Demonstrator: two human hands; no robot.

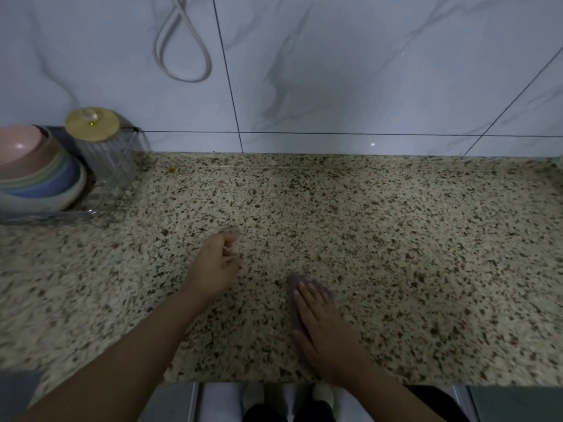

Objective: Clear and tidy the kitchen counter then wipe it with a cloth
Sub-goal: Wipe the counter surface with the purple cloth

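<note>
Cloth pinned flat under right hand

Cloth [300, 296], greyish purple, lies low and right of centre on the speckled tabletop [396, 239], its long axis running from the near edge toward the wall, tilted slightly left. The right hand [323, 324] presses on it, palm down, fingers spread flat, grip released. The left hand [216, 266] sits just left, fingers curled loosely, blurred, grasping nothing I can see. Stacked bowls [36, 175] and a lidded jar [97, 141] stand in a wire rack [122, 190] at upper left.
</note>
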